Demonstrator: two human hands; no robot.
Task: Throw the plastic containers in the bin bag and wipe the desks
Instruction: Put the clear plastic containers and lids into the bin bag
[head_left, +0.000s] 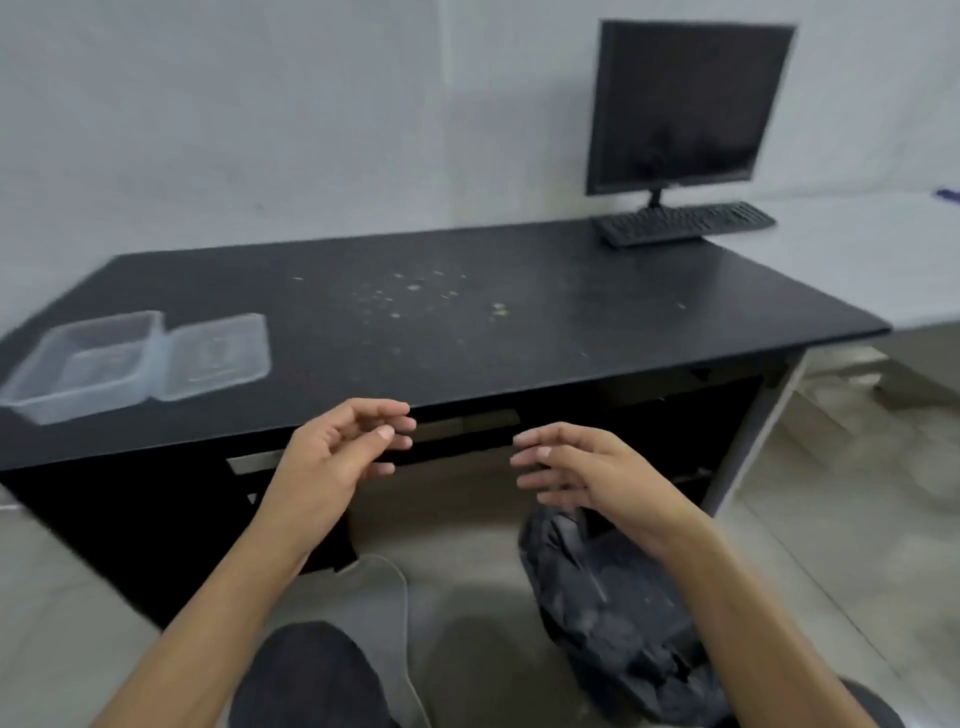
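A clear plastic container (83, 364) stands on the left end of the black desk (597, 312), with its clear lid (213, 356) lying flat beside it on the right. Pale crumbs (415, 296) are scattered over the desk's middle. A dark bin bag (613, 613) lies crumpled on the floor under my right arm. My left hand (337, 457) and my right hand (576, 467) hover side by side in front of the desk's front edge, fingers loosely curled, holding nothing. Both are well right of the container.
A black monitor (685, 104) and a keyboard (685, 223) stand at the desk's far right corner against the grey wall. A keyboard tray (467, 426) shows under the desk front. A clear flat plastic piece (384, 597) lies on the floor by my knee.
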